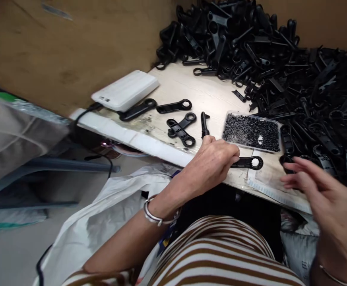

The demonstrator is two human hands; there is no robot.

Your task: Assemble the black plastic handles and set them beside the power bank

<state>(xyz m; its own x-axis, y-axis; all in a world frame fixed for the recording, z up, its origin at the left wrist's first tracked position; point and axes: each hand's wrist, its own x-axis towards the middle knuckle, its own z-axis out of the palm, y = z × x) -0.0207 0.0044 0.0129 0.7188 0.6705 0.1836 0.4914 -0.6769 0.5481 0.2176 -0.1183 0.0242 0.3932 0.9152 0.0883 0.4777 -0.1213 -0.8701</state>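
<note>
My left hand (213, 159) is closed over a black plastic part (247, 162) at the table's front edge; its ringed end sticks out to the right. My right hand (325, 194) hovers at the right with fingers apart and nothing visible between them, nearest to the black ringed parts (325, 139) heaped there. Just behind my left hand stands a slim black piece with a side nub (204, 124). A clear shallow box (276, 150) full of tiny black pieces sits beyond the held part.
A white power bank-like box (125, 90) with a black cable lies at the left. Several ringed black parts (175, 106) rest near it, two of them crossed. A large heap of black plastic parts (235, 43) fills the back. White sacking (101, 214) hangs below the table edge.
</note>
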